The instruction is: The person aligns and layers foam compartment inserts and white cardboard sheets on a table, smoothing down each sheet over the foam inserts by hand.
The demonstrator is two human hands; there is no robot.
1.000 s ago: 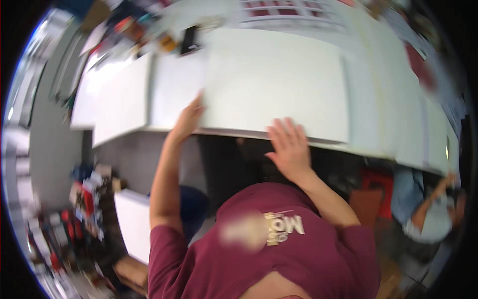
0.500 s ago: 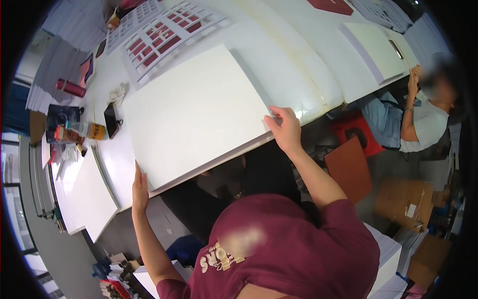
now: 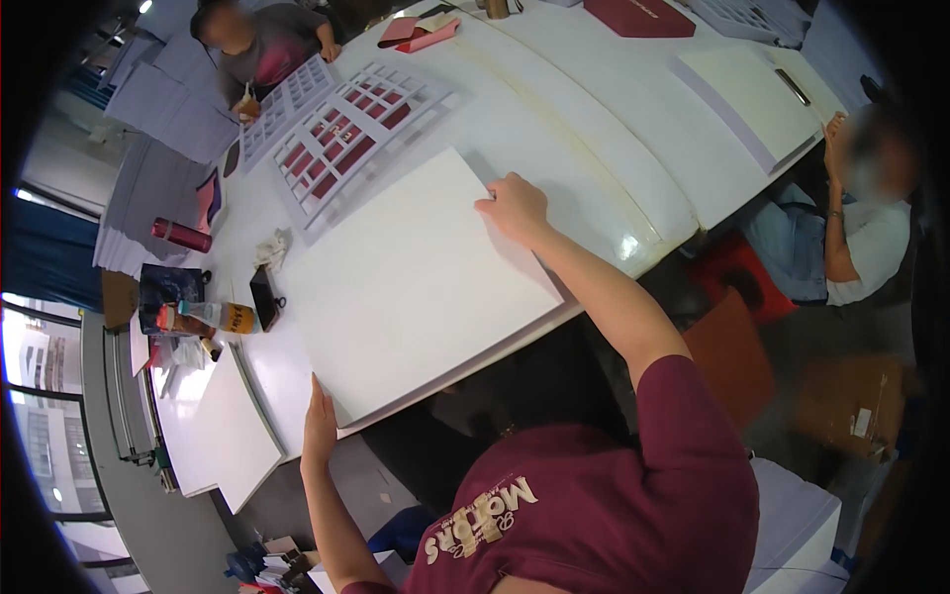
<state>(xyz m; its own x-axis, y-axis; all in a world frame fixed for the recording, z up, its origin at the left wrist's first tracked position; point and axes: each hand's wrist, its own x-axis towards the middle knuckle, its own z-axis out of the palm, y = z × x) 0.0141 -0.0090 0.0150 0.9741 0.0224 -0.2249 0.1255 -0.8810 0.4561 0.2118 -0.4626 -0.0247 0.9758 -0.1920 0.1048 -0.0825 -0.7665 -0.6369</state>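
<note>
A large rectangular stack of white sheets point(image 3: 416, 287) lies flat along the front edge of the white table; its single layers are too fine to make out. My left hand point(image 3: 319, 424) rests upright against the front left corner of the stack, fingers straight and together. At the far part of its right edge is my right hand point(image 3: 517, 208), with curled fingers and the thumb at the edge. Beyond the stack sits a white grid-like tray point(image 3: 336, 148) with dark red showing through its openings.
Bottles point(image 3: 223, 316), a phone point(image 3: 263, 297) and a red flask point(image 3: 181, 235) stand or lie at the left. White boards point(image 3: 223, 431) overhang the front left edge. One person point(image 3: 267, 59) is across the table, another point(image 3: 856, 213) at the right beside a white stack point(image 3: 747, 104).
My right hand has slid from near the front right corner to farther up the right edge, its fingers more curled. My left hand stays at the left corner. The view has tilted up.
</note>
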